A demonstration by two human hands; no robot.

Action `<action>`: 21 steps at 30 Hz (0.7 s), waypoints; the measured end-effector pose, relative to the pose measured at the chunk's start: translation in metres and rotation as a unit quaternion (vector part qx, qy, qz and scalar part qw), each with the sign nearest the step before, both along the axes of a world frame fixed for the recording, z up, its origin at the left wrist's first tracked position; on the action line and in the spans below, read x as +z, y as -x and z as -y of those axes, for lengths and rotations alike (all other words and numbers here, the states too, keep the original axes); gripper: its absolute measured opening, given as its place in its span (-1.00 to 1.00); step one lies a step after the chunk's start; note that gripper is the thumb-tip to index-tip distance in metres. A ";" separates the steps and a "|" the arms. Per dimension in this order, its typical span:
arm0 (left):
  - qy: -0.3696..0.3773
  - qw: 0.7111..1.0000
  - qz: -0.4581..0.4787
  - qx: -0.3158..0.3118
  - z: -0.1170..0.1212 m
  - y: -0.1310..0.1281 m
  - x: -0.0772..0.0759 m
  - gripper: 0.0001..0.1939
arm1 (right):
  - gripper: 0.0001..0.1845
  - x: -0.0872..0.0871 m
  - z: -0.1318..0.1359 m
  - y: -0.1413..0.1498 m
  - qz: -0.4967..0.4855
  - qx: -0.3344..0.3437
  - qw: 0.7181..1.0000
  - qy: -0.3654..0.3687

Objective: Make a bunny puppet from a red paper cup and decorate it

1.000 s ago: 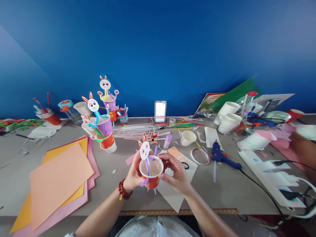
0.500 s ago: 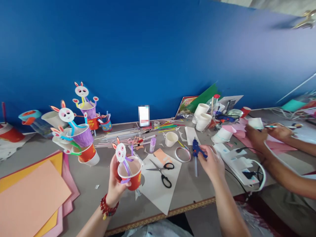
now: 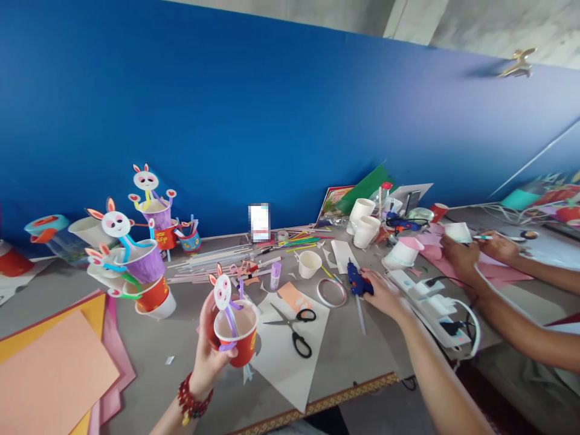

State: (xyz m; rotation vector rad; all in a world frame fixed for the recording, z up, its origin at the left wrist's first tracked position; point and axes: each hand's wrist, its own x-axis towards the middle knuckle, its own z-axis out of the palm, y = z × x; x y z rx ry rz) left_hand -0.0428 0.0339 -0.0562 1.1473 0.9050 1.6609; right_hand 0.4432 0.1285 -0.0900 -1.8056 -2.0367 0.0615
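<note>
My left hand (image 3: 212,338) is wrapped round a red paper cup (image 3: 242,343), held upright above the table. A white paper rabbit head (image 3: 222,292) with purple pipe-cleaner arms rises from that cup. My right hand (image 3: 383,293) has its fingers on the handle of a blue glue gun (image 3: 357,279), which lies on the table with a clear glue stick out of its back. Between the hands, black-handled scissors (image 3: 294,329) lie spread on white paper (image 3: 290,371). A purple glue stick tube (image 3: 275,276) and a roll of tape (image 3: 331,293) are close by.
Finished rabbit cups (image 3: 145,266) stand stacked at left, behind coloured paper sheets (image 3: 58,368). A white power strip (image 3: 423,308) with cords lies right of my right hand. Further right, a co-worker's hands (image 3: 460,257) hold a white cup and a pen. Straws and pipe cleaners line the wall.
My right hand has left the red cup and moved right to the glue gun. My left hand keeps the cup. The view has turned right, bringing the co-worker's arms and the scissors into sight.
</note>
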 end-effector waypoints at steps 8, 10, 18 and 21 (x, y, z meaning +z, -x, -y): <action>0.000 1.000 0.014 -0.016 0.000 0.000 -0.001 0.05 | -0.72 0.010 -0.007 -0.007 -0.095 -0.014 0.995 0.004; -0.003 1.000 0.014 -0.018 0.000 0.001 -0.004 0.05 | -0.73 0.016 -0.005 -0.010 -0.113 -0.040 0.993 -0.010; -0.080 0.996 -0.028 -0.008 -0.002 -0.006 0.015 0.12 | -0.71 0.060 0.036 0.039 -0.300 -0.121 0.942 -0.093; -0.116 0.992 -0.055 -0.010 -0.005 -0.008 0.017 0.14 | -0.77 0.081 0.070 0.087 -0.383 0.001 0.923 -0.033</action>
